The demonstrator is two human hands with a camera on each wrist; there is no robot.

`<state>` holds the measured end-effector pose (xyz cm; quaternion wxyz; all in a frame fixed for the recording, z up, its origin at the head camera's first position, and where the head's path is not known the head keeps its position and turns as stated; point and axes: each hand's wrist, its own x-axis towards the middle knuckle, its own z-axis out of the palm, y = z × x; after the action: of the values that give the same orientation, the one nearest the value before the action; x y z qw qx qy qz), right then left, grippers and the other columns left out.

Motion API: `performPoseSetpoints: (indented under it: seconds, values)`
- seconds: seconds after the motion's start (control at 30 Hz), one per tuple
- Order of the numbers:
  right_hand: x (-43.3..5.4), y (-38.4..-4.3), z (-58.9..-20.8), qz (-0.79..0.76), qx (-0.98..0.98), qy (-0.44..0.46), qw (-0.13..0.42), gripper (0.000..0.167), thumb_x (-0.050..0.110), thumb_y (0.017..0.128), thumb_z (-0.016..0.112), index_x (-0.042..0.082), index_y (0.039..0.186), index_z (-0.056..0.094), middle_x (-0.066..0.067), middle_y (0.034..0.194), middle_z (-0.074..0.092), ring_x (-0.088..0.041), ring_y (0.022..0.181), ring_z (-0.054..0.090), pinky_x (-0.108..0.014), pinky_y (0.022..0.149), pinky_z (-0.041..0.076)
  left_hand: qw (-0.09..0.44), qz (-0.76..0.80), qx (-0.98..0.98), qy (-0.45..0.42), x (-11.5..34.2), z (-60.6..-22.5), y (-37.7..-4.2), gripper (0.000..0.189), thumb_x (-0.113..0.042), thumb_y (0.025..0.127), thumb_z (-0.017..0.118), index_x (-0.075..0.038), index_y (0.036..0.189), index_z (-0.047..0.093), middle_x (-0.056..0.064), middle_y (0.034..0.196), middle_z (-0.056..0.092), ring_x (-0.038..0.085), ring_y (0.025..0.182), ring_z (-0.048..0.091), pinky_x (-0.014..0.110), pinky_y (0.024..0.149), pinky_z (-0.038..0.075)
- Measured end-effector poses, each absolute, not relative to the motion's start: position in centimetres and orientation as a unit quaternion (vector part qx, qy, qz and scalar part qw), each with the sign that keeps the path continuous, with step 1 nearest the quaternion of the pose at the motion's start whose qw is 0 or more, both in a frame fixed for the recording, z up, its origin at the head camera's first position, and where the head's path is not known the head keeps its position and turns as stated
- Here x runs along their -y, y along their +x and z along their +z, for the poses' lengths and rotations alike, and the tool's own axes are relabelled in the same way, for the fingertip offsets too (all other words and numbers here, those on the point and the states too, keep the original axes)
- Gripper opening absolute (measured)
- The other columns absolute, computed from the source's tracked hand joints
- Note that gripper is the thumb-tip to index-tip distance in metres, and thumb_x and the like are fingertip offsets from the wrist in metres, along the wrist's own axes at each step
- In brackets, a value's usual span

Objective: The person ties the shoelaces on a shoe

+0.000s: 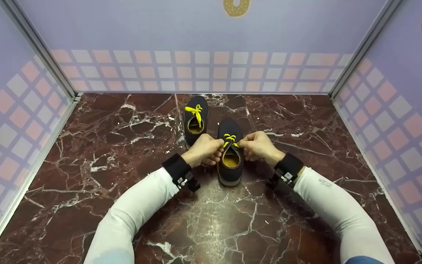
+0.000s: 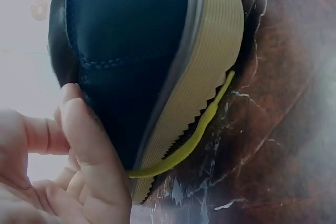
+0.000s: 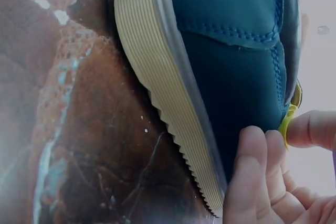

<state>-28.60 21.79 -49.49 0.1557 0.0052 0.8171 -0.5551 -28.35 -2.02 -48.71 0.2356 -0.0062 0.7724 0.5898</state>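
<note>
A dark shoe (image 1: pixel 229 128) with yellow lacing and a yellow inside stands between the two hands, toe pointing away. On its left side, the left hand (image 1: pixel 206 149) pinches one end of the yellow shoelace (image 2: pixel 181 153), whose tail hangs down past the ribbed pale sole (image 2: pixel 210 35). From the other side, the right hand (image 1: pixel 258 146) pinches the lace's other part (image 3: pixel 286 121) between thumb and fingers. Its fingertips (image 3: pixel 253 139) lie against the shoe's side. The lacing (image 1: pixel 229 137) crosses over the tongue between both hands.
A second dark shoe (image 1: pixel 196 101) with a tied yellow bow (image 1: pixel 195 110) stands behind and to the left, close to the left hand. Both are on a red-brown marbled surface (image 1: pixel 123 146), enclosed by lilac panels (image 1: pixel 159 29) with pink and white squares.
</note>
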Motion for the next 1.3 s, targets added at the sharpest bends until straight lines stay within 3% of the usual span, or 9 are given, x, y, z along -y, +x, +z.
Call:
performPoseSetpoints:
  seconds: [0.13, 0.23, 0.33, 0.43, 0.6, 0.73, 0.93, 1.1, 1.3]
  values:
    - [-22.0, -28.5, -49.6, -0.557, -0.817, 0.007, 0.151, 0.018, 0.019, 0.098, 0.069, 0.007, 0.086, 0.075, 0.003, 0.061, 0.068, -0.008, 0.05, 0.067, -0.022, 0.048, 0.057, 0.11, 0.566, -0.816, 0.045, 2.0, -49.0, -28.1, 0.032, -0.022, 0.098, 0.065, -0.009, 0.076, 0.083, -0.002, 0.061, 0.073, 0.01, 0.049, 0.068, 0.022, 0.044, 0.054]
    - [-22.1, -28.5, -49.5, -0.567, -0.812, 0.009, 0.14, 0.019, 0.019, 0.1, 0.067, 0.007, 0.089, 0.076, 0.003, 0.062, 0.07, -0.009, 0.051, 0.068, -0.022, 0.048, 0.057, -0.021, 0.514, -0.853, 0.091, 1.9, -49.2, -28.1, 0.028, -0.024, 0.096, 0.07, -0.017, 0.076, 0.089, -0.001, 0.063, 0.077, 0.011, 0.055, 0.072, 0.019, 0.053, 0.052]
    - [-22.2, -28.6, -49.3, -0.581, -0.805, 0.01, 0.122, 0.019, 0.018, 0.101, 0.066, 0.005, 0.094, 0.078, 0.002, 0.064, 0.071, -0.01, 0.051, 0.069, -0.022, 0.049, 0.056, -0.098, 0.497, -0.855, 0.114, 1.7, -49.4, -28.1, 0.023, -0.025, 0.095, 0.074, -0.022, 0.079, 0.09, -0.001, 0.066, 0.08, 0.009, 0.059, 0.073, 0.019, 0.059, 0.048]
    - [-22.3, -28.7, -49.2, -0.596, -0.796, 0.009, 0.108, 0.022, 0.018, 0.102, 0.065, 0.001, 0.102, 0.078, 0.001, 0.068, 0.073, -0.01, 0.053, 0.069, -0.022, 0.05, 0.056, -0.096, 0.541, -0.829, 0.104, 1.4, -49.5, -28.0, 0.019, -0.025, 0.097, 0.077, -0.02, 0.087, 0.092, 0.002, 0.068, 0.081, 0.006, 0.059, 0.072, 0.018, 0.057, 0.05]
    - [-22.2, -28.6, -48.8, -0.628, -0.773, 0.004, 0.091, 0.033, 0.023, 0.112, 0.061, -0.007, 0.115, 0.075, -0.003, 0.078, 0.079, -0.011, 0.055, 0.07, -0.023, 0.051, 0.056, -0.023, 0.666, -0.742, 0.076, 1.0, -49.8, -27.9, 0.016, -0.019, 0.102, 0.078, -0.01, 0.106, 0.09, 0.007, 0.085, 0.086, 0.005, 0.06, 0.071, 0.02, 0.051, 0.053]
    - [-22.3, -28.5, -48.2, -0.647, -0.76, -0.009, 0.057, 0.041, 0.027, 0.116, 0.062, -0.013, 0.118, 0.072, -0.008, 0.086, 0.081, -0.013, 0.056, 0.073, -0.026, 0.05, 0.056, 0.003, 0.721, -0.689, 0.071, 0.8, -49.5, -28.0, 0.016, -0.018, 0.106, 0.078, -0.005, 0.109, 0.088, 0.008, 0.094, 0.087, 0.007, 0.064, 0.072, 0.022, 0.054, 0.055]
    - [-22.3, -28.3, -47.2, -0.664, -0.747, -0.028, -0.001, 0.032, 0.022, 0.115, 0.064, -0.007, 0.106, 0.075, -0.012, 0.089, 0.082, -0.014, 0.056, 0.072, -0.024, 0.048, 0.054, -0.022, 0.735, -0.672, 0.086, 0.7, -49.1, -28.0, 0.015, -0.014, 0.105, 0.08, -0.001, 0.104, 0.086, 0.007, 0.088, 0.085, 0.006, 0.065, 0.069, 0.022, 0.055, 0.055]
    - [-22.2, -27.8, -46.4, -0.662, -0.747, -0.055, -0.03, 0.028, 0.019, 0.114, 0.065, -0.002, 0.099, 0.076, -0.015, 0.09, 0.084, -0.016, 0.056, 0.072, -0.024, 0.047, 0.056, -0.059, 0.722, -0.682, 0.102, 0.9, -49.2, -27.8, 0.013, -0.01, 0.103, 0.081, 0.002, 0.103, 0.086, 0.015, 0.09, 0.085, 0.007, 0.064, 0.07, 0.021, 0.054, 0.054]
    - [-22.5, -27.6, -46.1, -0.648, -0.757, -0.07, -0.053, 0.03, 0.018, 0.114, 0.065, -0.007, 0.101, 0.076, 0.004, 0.085, 0.084, -0.014, 0.056, 0.073, -0.022, 0.049, 0.056, -0.075, 0.718, -0.683, 0.108, 1.2, -49.0, -27.8, 0.013, -0.008, 0.103, 0.08, 0.004, 0.105, 0.086, 0.024, 0.095, 0.085, 0.008, 0.063, 0.071, 0.02, 0.053, 0.053]
